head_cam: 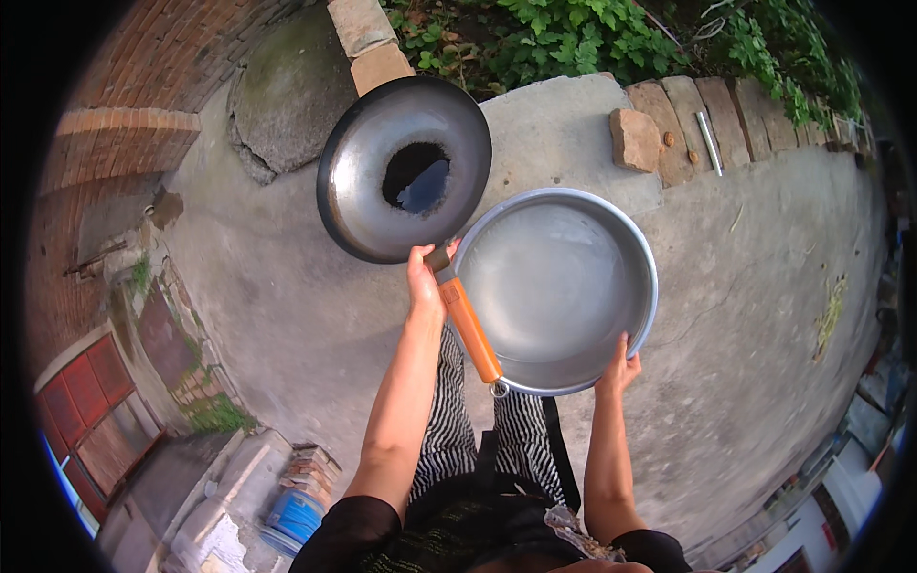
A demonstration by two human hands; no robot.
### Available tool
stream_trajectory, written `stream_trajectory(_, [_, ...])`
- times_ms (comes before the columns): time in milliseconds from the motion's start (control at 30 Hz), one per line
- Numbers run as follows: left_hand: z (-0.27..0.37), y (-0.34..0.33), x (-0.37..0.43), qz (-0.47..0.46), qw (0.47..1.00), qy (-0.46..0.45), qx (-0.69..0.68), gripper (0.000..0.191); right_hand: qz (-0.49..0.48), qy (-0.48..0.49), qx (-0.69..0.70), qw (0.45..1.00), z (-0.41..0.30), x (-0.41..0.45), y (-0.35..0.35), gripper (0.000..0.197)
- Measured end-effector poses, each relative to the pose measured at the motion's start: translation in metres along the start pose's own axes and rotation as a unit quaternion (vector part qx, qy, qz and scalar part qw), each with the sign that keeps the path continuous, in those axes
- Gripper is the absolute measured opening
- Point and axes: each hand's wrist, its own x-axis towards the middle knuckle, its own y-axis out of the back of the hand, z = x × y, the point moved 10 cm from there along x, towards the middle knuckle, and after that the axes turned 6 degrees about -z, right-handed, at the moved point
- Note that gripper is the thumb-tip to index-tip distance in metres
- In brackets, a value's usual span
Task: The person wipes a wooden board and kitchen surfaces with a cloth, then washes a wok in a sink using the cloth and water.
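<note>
My left hand (424, 286) is closed around the metal neck of a wok (358, 172), close to where its orange wooden handle (469, 329) begins. Its fingertips are beside the rim of a wide round metal basin (653, 286); whether they also grip that rim I cannot tell. In the wok's middle is a dark, shiny patch that looks like liquid. My right hand (617, 369) grips the basin's lower right rim, thumb on top. The basin seems to hold clear, shallow water. The handle lies across the basin's left edge, its hanging ring at the near end.
A loose brick (635, 140) and a white stick (708, 143) lie on the brick border of a leafy plant bed (573, 36). A broken stone slab (294, 100) leans by the brick wall (136, 57). A blue bucket (295, 514) stands at lower left on the concrete yard.
</note>
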Motion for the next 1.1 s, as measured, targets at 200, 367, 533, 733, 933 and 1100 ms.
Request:
stream_trajectory(200, [-0.007,-0.003,0.008,-0.031,0.997,0.057,-0.028,0.049,0.016,0.011,0.023,1.0,0.006,-0.009,0.0,0.032])
stream_trajectory(367, [-0.007,-0.007,0.006,-0.025,0.998,0.058,0.011,0.05,0.014,0.007,0.023,1.0,0.007,-0.01,0.001,0.031])
stream_trajectory(533, [-0.009,-0.004,0.01,-0.038,0.999,0.025,0.029,0.047,0.013,-0.002,0.008,1.0,0.014,-0.002,0.009,0.03])
stream_trajectory(733, [-0.021,-0.008,-0.006,-0.044,0.993,0.005,0.105,0.06,-0.007,-0.004,0.018,1.0,0.01,0.01,0.027,0.03])
stream_trajectory(933, [-0.049,-0.005,-0.023,-0.031,0.995,0.06,0.068,0.078,-0.008,-0.019,-0.011,1.0,0.018,0.021,0.052,0.03])
stream_trajectory(1100, [-0.09,0.014,-0.03,-0.03,0.994,0.1,0.021,0.089,0.0,-0.026,-0.01,1.0,0.03,0.02,0.084,0.03])
